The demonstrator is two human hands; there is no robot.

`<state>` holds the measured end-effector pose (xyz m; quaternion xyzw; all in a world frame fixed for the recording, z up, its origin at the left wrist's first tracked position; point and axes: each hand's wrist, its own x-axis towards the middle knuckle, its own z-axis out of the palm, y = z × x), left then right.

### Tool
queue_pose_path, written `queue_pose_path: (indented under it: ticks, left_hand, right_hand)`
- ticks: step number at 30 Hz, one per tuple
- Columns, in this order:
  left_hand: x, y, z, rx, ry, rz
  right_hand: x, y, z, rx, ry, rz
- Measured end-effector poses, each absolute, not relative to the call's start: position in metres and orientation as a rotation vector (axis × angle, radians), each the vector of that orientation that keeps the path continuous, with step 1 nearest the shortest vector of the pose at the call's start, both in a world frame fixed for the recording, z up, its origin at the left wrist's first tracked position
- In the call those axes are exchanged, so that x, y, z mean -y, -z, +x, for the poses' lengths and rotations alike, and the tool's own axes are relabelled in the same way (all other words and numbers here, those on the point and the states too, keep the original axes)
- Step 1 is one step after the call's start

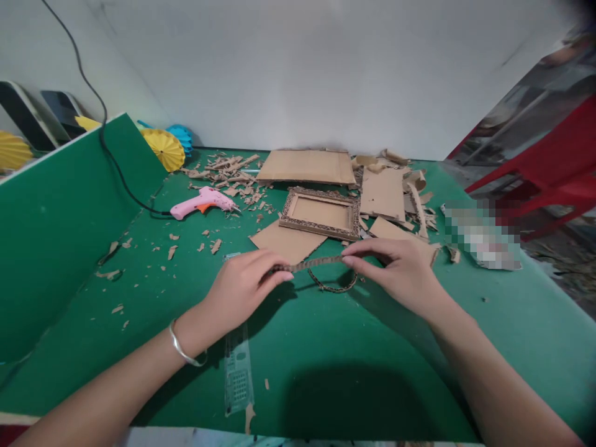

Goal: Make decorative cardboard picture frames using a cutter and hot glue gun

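Observation:
Between my two hands a narrow corrugated cardboard strip (pixel 316 263) is stretched above the green table. My left hand (pixel 249 279) pinches its left end between thumb and fingers. At the other end, my right hand (pixel 388 264) grips the strip with thumb and forefinger. A curved loop of corrugated strip (pixel 333 289) hangs or lies just below; I cannot tell whether it is part of the same piece. Just beyond my hands, a cardboard frame (pixel 321 213) with a corrugated border rests partly on a flat cardboard sheet (pixel 288 241).
A pink glue gun (pixel 200 202) lies at left, its black cord (pixel 116 164) running upward. Cardboard scraps (pixel 233 171) and panels (pixel 307 166) cover the back. A clear ruler stencil (pixel 239 372) lies near the front edge. A green partition (pixel 69 205) stands left; a red chair (pixel 544 161) is at right.

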<state>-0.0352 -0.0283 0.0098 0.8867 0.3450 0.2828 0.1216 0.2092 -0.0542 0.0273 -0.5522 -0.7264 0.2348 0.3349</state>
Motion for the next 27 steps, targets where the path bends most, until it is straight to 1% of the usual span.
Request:
queue_pose_path:
  ticks: [3,7,13,17,21,24,27]
  left_hand:
    - [0.022,-0.008,-0.037,-1.118,-0.916,2.428]
    - [0.02,-0.005,-0.038,-1.158,-0.99,2.412]
    - [0.02,-0.004,-0.038,-1.11,-1.059,2.45]
    - [0.023,-0.008,-0.036,-1.072,-1.082,2.277]
    - [0.028,-0.014,-0.033,-0.952,-1.089,1.731]
    - [0.03,-0.017,-0.031,-0.817,-1.071,1.322]
    - [0.031,-0.019,-0.03,-0.678,-1.034,1.119]
  right_hand:
    - [0.046,-0.023,0.221,1.892,-0.487,-1.453]
    - [0.045,-0.02,0.22,1.917,-0.386,-1.422]
    - [0.045,-0.018,0.22,1.938,-0.339,-1.437]
    - [0.045,-0.018,0.22,2.002,-0.49,-1.47]
    - [0.05,-0.021,0.211,2.054,-0.785,-1.467]
    - [0.059,-0.022,0.194,2.113,-0.968,-1.346]
    - [0.069,-0.021,0.177,2.247,-0.985,-1.162]
